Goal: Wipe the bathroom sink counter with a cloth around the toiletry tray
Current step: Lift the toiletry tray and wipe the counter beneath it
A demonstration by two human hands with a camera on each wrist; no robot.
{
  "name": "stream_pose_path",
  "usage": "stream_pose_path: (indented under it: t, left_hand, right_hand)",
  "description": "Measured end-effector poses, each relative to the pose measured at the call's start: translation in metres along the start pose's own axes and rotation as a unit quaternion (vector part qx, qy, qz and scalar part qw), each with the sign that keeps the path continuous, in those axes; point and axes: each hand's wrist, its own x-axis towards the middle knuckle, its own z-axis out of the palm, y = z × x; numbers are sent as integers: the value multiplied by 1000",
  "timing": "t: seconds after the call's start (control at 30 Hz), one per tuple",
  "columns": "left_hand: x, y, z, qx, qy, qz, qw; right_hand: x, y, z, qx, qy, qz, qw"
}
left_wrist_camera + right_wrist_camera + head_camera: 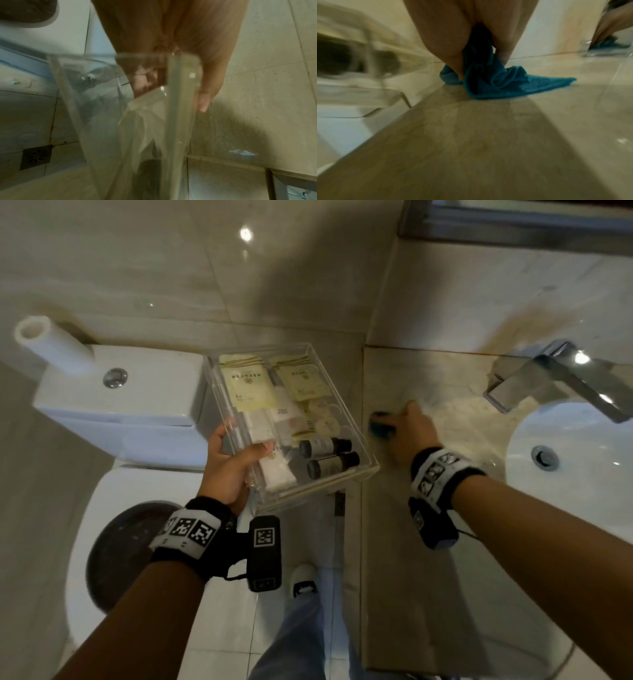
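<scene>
- Head view shows the toiletry tray lifted off the counter and held in the air, just beside the counter's left edge and over the gap between the counter and the toilet.
- Its place on the counter, left of the sink basin, is bare, and the cloth lies there near the counter's left edge.
- From the cloth, the tray lies to the left and close, with its near right corner almost over the counter edge.
- I judge that the coming strokes depend on this gap: the cloth can pass freely along the left edge only while the tray is kept away.
- The right hand is the nearer one to the counter and does the wiping.
- In the right wrist view its fingers are curled around the bunched blue cloth and press it down on the stone, and one loose corner of the cloth spreads flat toward the sink side.
- The left hand grips the tray at its near left corner, with the thumb inside over the wall and the fingers below, as the left wrist view shows through the clear plastic.
- Sachets and two small dark bottles lie in the tray, which looks slightly tilted, so I think they may slide.
</scene>
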Motion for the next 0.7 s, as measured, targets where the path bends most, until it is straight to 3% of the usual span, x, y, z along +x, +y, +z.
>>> stream_pose_path:
  t: [0.13, 0.27, 0.37, 0.43, 0.6, 0.7]
  left_hand:
    - [0, 1, 1, 9, -5, -3, 1000]
    - [-1, 4, 1, 16, -6, -2, 1000]
    - [0, 4, 2, 14, -6, -4, 1000]
    - [2, 3, 3, 13, -5, -6, 1000]
    - [4, 2, 8, 3, -7, -1, 1000]
    - [4, 3, 12, 2, -9, 1, 1000]
  right_hand:
    - [-1, 16, 2, -3, -3, -55, 998]
    - [26, 58, -23, -16, 80, 51, 995]
    - [33, 55, -22, -25, 83, 80, 993]
    - [29, 39, -12, -25, 63, 41, 997]
    - [1, 35, 6, -20, -1, -133, 991]
    - [10, 60, -14, -30, 48, -94, 994]
